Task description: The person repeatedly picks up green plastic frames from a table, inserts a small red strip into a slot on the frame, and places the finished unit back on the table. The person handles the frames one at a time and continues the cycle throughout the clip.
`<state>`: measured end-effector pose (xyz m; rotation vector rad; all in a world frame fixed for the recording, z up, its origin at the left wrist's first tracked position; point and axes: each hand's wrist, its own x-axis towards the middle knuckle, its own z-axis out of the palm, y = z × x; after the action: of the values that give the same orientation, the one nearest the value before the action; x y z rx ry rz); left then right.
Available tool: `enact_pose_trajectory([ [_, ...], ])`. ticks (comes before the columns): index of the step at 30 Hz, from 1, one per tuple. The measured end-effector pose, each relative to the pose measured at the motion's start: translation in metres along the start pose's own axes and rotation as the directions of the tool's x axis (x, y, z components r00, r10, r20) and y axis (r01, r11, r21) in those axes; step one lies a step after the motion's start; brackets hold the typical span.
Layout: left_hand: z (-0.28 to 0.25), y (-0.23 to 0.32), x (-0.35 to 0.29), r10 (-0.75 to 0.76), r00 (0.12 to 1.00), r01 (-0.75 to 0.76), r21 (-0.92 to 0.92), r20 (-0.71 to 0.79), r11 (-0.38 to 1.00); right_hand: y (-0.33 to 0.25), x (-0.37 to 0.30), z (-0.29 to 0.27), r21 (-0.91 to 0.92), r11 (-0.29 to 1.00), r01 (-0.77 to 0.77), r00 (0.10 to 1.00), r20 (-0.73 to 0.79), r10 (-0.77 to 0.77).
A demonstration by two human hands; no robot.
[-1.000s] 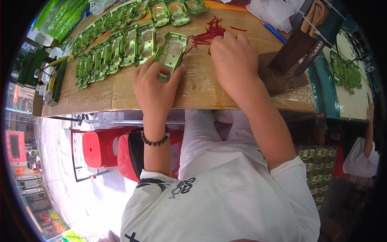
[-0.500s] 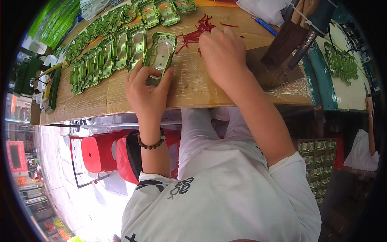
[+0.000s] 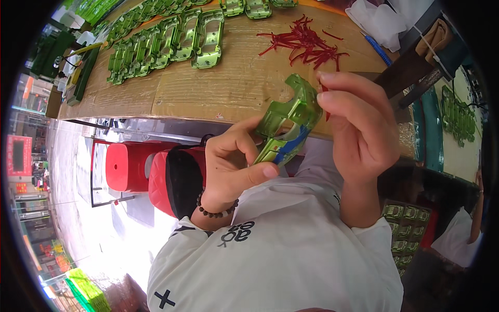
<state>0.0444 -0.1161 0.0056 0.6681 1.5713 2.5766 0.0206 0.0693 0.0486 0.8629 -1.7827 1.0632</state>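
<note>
Red strips (image 3: 303,37) lie on the brown tabletop (image 3: 197,93); red stool (image 3: 131,174) left.

Around the green frame (image 3: 305,108) in the left grip (image 3: 231,158), bare surface (image 3: 223,86) lies at 10 o'clock, broad enough for a hand, until rows of green parts (image 3: 163,47) bar it farther out. An open lane at 11 o'clock passes between those rows and the red strips (image 3: 306,39), which obstruct 12. A dark brown stand (image 3: 400,73) blocks 2; the right grip (image 3: 366,125) crowds 3; the left fills 8.
</note>
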Motion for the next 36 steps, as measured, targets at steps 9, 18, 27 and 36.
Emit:
enact_pose_trajectory([
  [9, 0.006, -0.007, 0.0, -0.065, 0.996, 0.068, -0.048, 0.068, 0.997, -0.003, -0.005, -0.011, 0.002, 0.999, -0.041, 0.999, 0.02, 0.041],
  [18, 0.011, -0.008, 0.001, -0.066, 0.996, 0.067, -0.018, 0.066, 0.998, -0.002, -0.014, -0.007, 0.142, 0.983, -0.115, 0.985, -0.115, 0.132],
  [27, 0.013, -0.011, 0.0, -0.013, 0.999, 0.013, -0.007, 0.05, 1.0, -0.001, -0.029, 0.004, 0.19, 0.979, -0.08, 0.986, -0.127, 0.105],
  [36, 0.02, -0.016, -0.007, -0.102, 0.989, 0.114, -0.111, 0.11, 0.987, -0.007, -0.058, 0.03, 0.561, 0.821, -0.108, 0.953, -0.176, 0.246],
])
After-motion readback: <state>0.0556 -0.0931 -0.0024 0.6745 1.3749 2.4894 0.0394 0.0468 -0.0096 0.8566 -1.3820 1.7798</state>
